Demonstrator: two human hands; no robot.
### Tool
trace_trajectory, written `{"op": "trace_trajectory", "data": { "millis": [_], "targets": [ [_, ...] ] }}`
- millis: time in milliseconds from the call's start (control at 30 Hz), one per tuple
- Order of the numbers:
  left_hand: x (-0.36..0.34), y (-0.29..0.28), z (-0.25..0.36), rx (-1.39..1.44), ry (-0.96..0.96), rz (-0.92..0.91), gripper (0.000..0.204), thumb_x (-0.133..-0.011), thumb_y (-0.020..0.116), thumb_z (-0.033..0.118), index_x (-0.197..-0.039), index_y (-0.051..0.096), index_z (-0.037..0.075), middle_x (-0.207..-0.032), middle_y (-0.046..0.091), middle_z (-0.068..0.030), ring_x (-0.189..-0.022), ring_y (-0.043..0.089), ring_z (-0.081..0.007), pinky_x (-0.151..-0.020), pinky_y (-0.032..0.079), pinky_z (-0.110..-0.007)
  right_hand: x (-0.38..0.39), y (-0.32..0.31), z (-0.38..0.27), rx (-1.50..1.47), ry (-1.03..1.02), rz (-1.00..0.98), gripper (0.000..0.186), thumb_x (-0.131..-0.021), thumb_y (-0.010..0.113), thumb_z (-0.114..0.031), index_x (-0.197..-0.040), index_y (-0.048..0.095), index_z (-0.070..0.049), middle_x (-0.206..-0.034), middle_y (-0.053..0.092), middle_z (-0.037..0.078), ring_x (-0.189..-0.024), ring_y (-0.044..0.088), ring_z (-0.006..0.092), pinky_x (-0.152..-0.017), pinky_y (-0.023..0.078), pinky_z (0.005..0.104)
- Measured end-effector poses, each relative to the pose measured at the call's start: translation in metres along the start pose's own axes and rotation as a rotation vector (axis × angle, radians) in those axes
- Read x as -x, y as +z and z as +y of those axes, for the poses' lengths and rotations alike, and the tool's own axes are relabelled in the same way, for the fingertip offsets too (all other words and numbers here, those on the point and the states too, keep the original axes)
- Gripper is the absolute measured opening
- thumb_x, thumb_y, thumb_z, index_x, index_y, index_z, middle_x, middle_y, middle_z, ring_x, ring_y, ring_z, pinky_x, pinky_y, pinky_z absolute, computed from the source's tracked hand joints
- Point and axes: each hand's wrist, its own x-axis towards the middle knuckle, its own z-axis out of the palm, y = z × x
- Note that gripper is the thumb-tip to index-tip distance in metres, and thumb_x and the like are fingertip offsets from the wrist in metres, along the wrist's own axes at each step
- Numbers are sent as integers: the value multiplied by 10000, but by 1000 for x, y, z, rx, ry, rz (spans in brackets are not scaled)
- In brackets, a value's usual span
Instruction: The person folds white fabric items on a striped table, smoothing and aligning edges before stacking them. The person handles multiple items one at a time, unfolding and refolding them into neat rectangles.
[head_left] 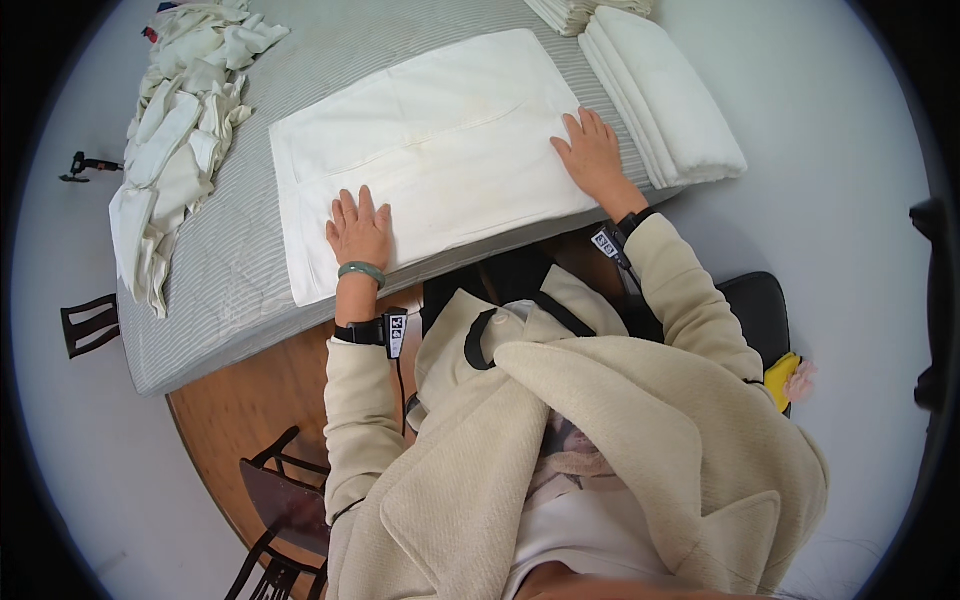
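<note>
A white rectangular cloth (440, 110) lies spread flat on a grey striped mattress top (220, 280), with a long crease or seam across it and faint yellowish marks. My left hand (358, 228), with a green bangle at the wrist, rests palm down on the cloth's lower left, fingers apart. My right hand (590, 155) lies palm down near its right edge, fingers spread. Neither hand holds anything. Beside the right edge sits a thick folded white stack of fabric (670, 110). Straps with small devices are on both wrists.
Crumpled white fabric pieces (170, 130) pile along the left side. More folded white cloth (580, 12) is at the top. Dark chairs (285, 490) stand lower left. A black chair (760, 300) with yellow and pink items (785, 375) is right, beside a white wall (840, 220).
</note>
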Motion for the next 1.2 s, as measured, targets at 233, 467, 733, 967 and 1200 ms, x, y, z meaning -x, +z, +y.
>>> {"op": "trace_trajectory", "data": {
  "millis": [233, 467, 733, 967, 1200],
  "targets": [
    [-13, 3, 2, -57, 145, 41, 589, -1005, 394, 468, -1513, 366, 171, -1599, 252, -159, -1475, 204, -357, -1180, 157, -534, -10, 14, -105, -275, -453, -89, 578, -950, 533, -450, -1369, 525, -53, -1453, 459, 199, -1387, 371, 351, -1132, 286, 488],
    [-24, -17, -68, -40, -130, 4, 593, -1010, 366, 493, -1513, 361, 179, -1602, 233, -176, -1481, 179, -377, -1179, 146, -542, -34, 40, -38, -112, -260, 16, 557, -959, 543, -421, -1339, 532, -13, -1411, 503, 202, -1347, 419, 355, -1121, 299, 487],
    [-8, -15, -96, -111, -267, 103, 597, -1008, 364, 503, -1516, 349, 190, -1588, 248, -200, -1467, 206, -400, -1165, 182, -551, -15, 14, -33, 15, -169, 89, 584, -936, 588, -381, -1405, 475, -52, -1454, 434, 238, -1376, 370, 390, -1128, 288, 508],
    [24, -17, -99, -81, -243, 103, 604, -985, 406, 520, -1497, 373, 201, -1573, 288, -187, -1451, 243, -392, -1149, 199, -571, 55, -8, -167, -304, -568, -123, 571, -897, 638, -351, -1369, 506, -58, -1455, 425, 202, -1389, 350, 363, -1147, 267, 510],
    [-38, -55, -181, 183, -123, -188, 553, -979, 465, 481, -1395, 471, 116, -1354, 546, -146, -1207, 523, -329, -1008, 413, -470, 61, -23, -249, -566, -854, -220, 600, -828, 736, -323, -1327, 537, -55, -1434, 455, 176, -1384, 364, 342, -1124, 306, 474]
  ]
}}
